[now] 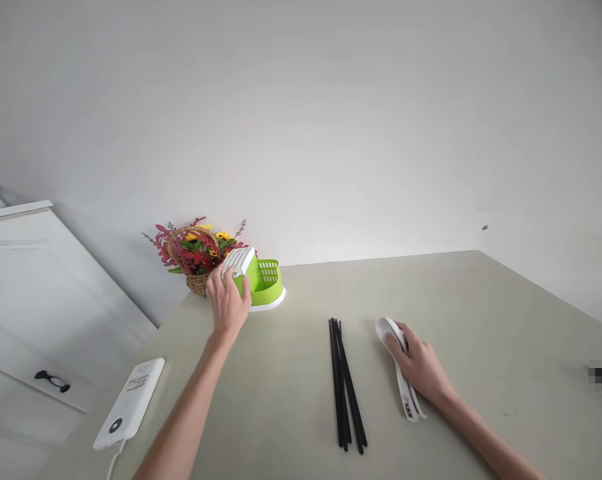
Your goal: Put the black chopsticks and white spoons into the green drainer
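Note:
My left hand point(228, 300) is at the near left side of a green cutlery holder point(265, 293), its fingers and thumb gripping the part below the white slatted top point(239, 260). The holder has a white base and an open compartment with a perforated wall on the right. My right hand point(423, 365) is closed around white soup spoons point(403, 390), stacked with their bowls pointing away from me; my fingers hide part of them, and I cannot tell how many there are. Between my hands, several black chopsticks point(345, 393) lie loosely bunched on the table.
A woven basket point(197, 285) of red and yellow artificial flowers stands behind the holder, against the wall. On the table's left lies a white device point(131, 402) with a cable. A white cabinet point(45, 300) stands left of the table point(281, 400). Something dark and pixelated shows at the right edge.

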`<state>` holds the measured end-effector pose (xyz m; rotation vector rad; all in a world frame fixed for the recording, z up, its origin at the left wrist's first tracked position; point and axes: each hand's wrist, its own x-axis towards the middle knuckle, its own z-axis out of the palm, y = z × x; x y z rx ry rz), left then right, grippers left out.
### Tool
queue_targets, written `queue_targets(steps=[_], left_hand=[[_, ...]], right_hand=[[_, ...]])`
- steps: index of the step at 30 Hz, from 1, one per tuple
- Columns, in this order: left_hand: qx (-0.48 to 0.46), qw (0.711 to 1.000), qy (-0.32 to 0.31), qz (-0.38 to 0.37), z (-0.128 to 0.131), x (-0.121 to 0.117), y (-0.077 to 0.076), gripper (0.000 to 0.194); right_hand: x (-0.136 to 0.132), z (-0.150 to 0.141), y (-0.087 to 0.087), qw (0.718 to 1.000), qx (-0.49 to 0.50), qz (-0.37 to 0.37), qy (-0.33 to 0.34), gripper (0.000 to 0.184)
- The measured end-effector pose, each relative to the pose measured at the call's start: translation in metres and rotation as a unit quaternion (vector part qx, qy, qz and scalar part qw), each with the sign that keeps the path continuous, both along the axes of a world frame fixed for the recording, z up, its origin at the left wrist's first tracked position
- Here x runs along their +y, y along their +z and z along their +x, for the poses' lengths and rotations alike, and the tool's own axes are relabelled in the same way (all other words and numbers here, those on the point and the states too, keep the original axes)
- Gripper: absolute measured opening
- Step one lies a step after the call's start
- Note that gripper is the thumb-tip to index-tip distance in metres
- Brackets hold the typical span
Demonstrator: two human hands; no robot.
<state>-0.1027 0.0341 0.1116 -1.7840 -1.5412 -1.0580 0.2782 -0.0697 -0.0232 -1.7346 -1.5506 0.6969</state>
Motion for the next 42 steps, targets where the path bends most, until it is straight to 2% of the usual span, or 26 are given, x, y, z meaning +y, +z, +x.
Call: queue_targets(steps=[2, 6, 9, 13, 21, 28, 34, 38, 42], left_hand=[[0.01, 1.0, 0.008, -0.007, -0.013, 0.014, -0.003, 0.047], [0.016, 0.999, -0.028, -0.042, -0.025, 0.029, -0.009, 0.049], [-0.001, 0.998, -0.043, -0.048, -0.023, 0.031, -0.011, 0.05], [-0.006, 0.998, -0.045, -0.048, -0.005, 0.03, -0.012, 0.051], [0.032, 0.994, -0.043, -0.092, 0.067, 0.032, -0.011, 0.053], [-0.007, 0.989, -0.092, -0.117, 0.15, 0.042, -0.016, 0.055], [-0.05, 0.976, -0.174, -0.119, 0.215, 0.042, -0.022, 0.06], [-0.032, 0.962, -0.196, -0.189, 0.243, 0.034, -0.015, 0.066], [-0.03, 0.945, -0.223, -0.237, 0.255, 0.031, -0.007, 0.068]], right_hand=[[0.0, -0.001, -0.002, 0.999, -0.05, -0.006, -0.001, 0.043], [-0.001, -0.004, -0.002, 0.992, -0.124, -0.03, 0.001, 0.039], [-0.002, -0.007, 0.002, 0.989, -0.147, -0.034, 0.01, 0.038], [-0.001, -0.011, 0.008, 0.984, -0.172, -0.043, 0.018, 0.037], [-0.001, -0.016, 0.01, 0.983, -0.181, -0.021, -0.002, 0.034], [-0.002, -0.013, 0.01, 0.985, -0.168, 0.028, -0.007, 0.034], [-0.001, -0.012, 0.009, 0.985, -0.167, 0.037, -0.011, 0.033], [-0.001, -0.011, 0.011, 0.986, -0.161, 0.038, -0.023, 0.037], [-0.001, -0.01, 0.012, 0.989, -0.145, 0.026, -0.029, 0.041]])
